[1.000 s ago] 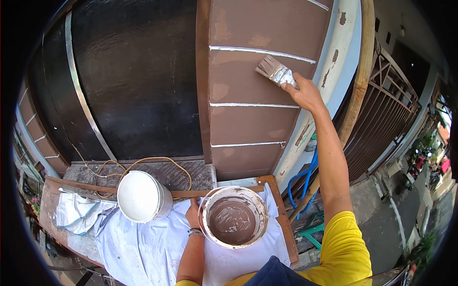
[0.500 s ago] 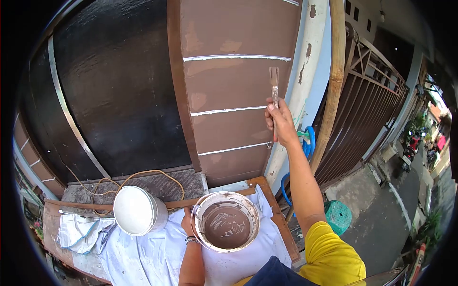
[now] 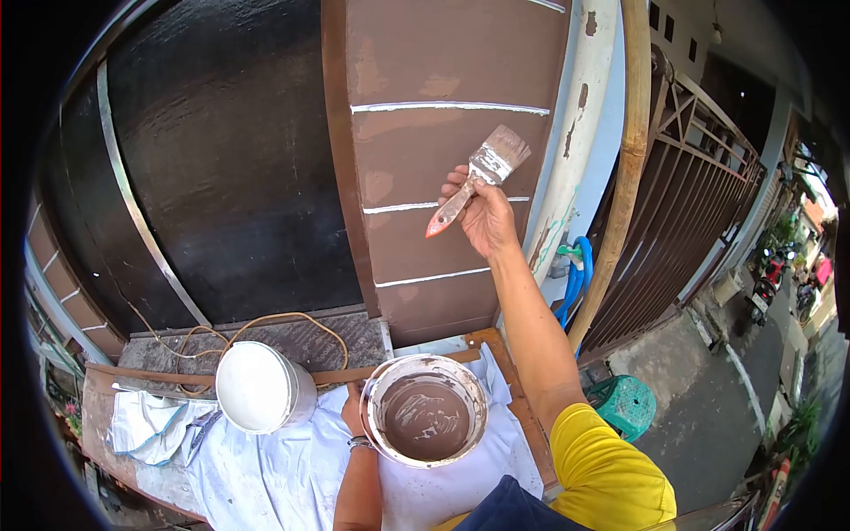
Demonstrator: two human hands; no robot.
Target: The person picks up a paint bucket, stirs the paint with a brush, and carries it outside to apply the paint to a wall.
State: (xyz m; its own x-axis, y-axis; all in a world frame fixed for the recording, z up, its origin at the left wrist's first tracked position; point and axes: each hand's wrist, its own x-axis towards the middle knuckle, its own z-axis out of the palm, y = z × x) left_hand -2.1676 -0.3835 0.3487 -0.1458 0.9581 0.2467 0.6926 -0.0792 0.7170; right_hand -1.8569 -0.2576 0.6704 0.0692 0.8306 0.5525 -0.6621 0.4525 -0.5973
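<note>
In front of the brown wall panel (image 3: 416, 159), my right hand (image 3: 490, 217) is closed around the handle of a wide paintbrush (image 3: 500, 157). Its bristles point up and to the right, its flat face toward me, and pale paint is smeared over the ferrule. Below, a paint bucket (image 3: 481, 416) of brown paint stands on a white cloth (image 3: 274, 478). My left hand (image 3: 353, 411) grips the bucket's left side, its fingers partly hidden by the wall of the bucket. White lines cross the panel, and lighter brown patches show on it.
A white-lidded bucket (image 3: 257, 389) stands left of the paint. Behind it an orange cord (image 3: 292, 317) loops over the ledge. A peeling white pipe (image 3: 575, 133), a bamboo pole (image 3: 632, 150), a blue hose (image 3: 577, 283) and a green stool (image 3: 630, 407) are on the right.
My right hand has moved left and slightly down and turned, so the brush now shows its broad face instead of its narrow edge. My left hand stays at the bucket.
</note>
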